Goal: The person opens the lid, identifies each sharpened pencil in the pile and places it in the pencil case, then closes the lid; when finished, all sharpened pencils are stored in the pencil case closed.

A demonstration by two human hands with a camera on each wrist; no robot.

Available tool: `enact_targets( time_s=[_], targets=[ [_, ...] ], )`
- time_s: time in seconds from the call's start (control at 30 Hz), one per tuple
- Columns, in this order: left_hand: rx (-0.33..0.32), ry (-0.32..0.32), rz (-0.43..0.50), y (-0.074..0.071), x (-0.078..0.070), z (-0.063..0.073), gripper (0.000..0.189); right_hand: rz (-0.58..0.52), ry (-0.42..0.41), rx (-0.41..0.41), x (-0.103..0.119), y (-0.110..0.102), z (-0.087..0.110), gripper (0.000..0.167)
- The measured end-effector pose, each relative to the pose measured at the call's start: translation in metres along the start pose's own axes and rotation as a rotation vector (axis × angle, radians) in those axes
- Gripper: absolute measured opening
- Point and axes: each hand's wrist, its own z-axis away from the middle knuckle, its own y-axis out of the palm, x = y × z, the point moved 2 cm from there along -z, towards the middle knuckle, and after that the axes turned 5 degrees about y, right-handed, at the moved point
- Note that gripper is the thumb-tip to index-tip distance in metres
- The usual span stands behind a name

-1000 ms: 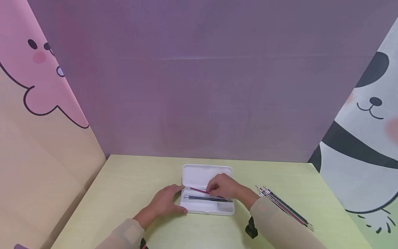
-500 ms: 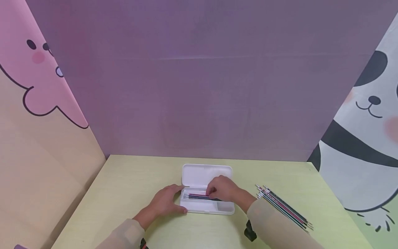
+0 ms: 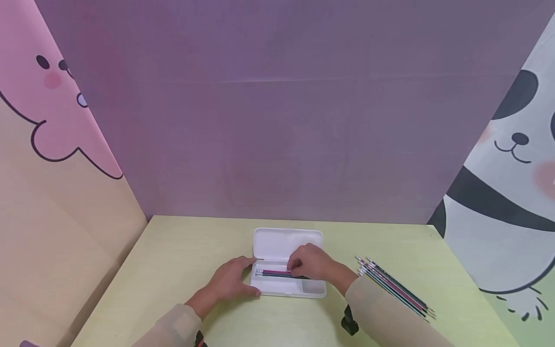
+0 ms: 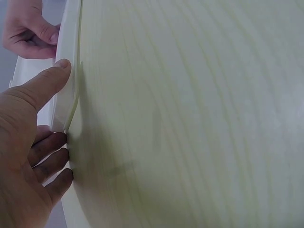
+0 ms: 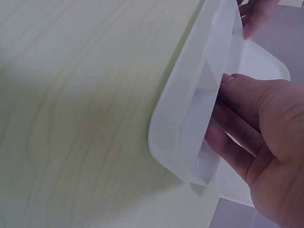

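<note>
A white pencil case [image 3: 273, 288] lies on the table with its lid [image 3: 273, 243] folded back. Inside, a pink-red pencil [image 3: 273, 272] lies alongside dark pencils [image 3: 275, 276], white ends to the left. My right hand [image 3: 312, 261] reaches into the case from the right and pinches the pink-red pencil; the fingertips hide part of it. From the left, my left hand [image 3: 231, 278] holds the case's left end, its thumb [image 4: 50, 80] on the front wall and its index finger near the hinge. In the right wrist view, my fingers [image 5: 232, 126] dip behind the case wall, which hides the pencils.
Several more pencils [image 3: 394, 286] lie in a slanted bundle on the table [image 3: 173, 255] right of the case, partly behind the right sleeve [image 3: 381, 308]. A purple panel [image 3: 277, 120] stands along the table's back edge. Printed side walls rise left and right.
The pink-red pencil, slanted a second ago, has come down flat beside the dark pencils in the case. My right hand has lowered slightly with it. My left hand stays at the case's left end.
</note>
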Motion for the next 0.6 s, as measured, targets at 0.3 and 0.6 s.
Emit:
enact_targets(
  time_s=[0.3,0.6],
  targets=[
    [0.000,0.004,-0.015,0.004,0.005,-0.003,0.094,-0.100,0.022,-0.028,-0.006,-0.017,0.012,0.006],
    [0.000,0.004,-0.017,0.004,0.005,-0.002,0.094,-0.163,0.089,-0.086,-0.033,-0.059,0.041,0.015]
  ],
)
